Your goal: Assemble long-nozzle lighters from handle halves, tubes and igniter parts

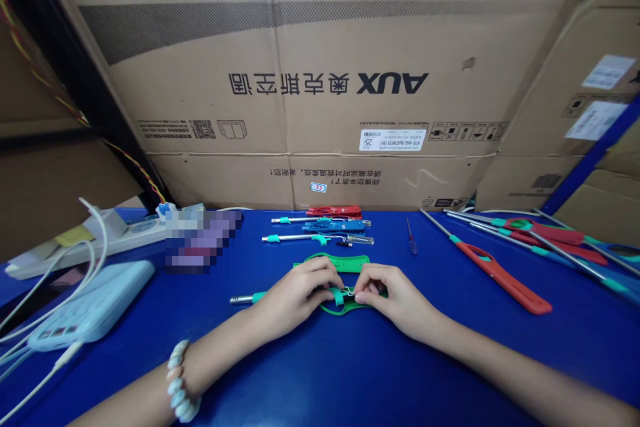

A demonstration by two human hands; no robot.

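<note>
Both my hands rest on the blue table (320,373) at its middle, closed on a green lighter-like tool (345,303) with a metal rod (243,298) sticking out to the left. My left hand (300,290) covers the tool's left part, fingers curled over it. My right hand (387,290) pinches a small part at the tool's teal trigger. A second green handle shell (350,262) lies just behind my fingers.
Behind lie a red and blue tool pair (333,217) and a rod assembly (315,239). Several long red and blue tools (505,277) lie at the right. A small screwdriver (411,237), a power strip (125,233) and a pale blue device (95,307) sit nearby. Cardboard boxes (320,80) wall the back.
</note>
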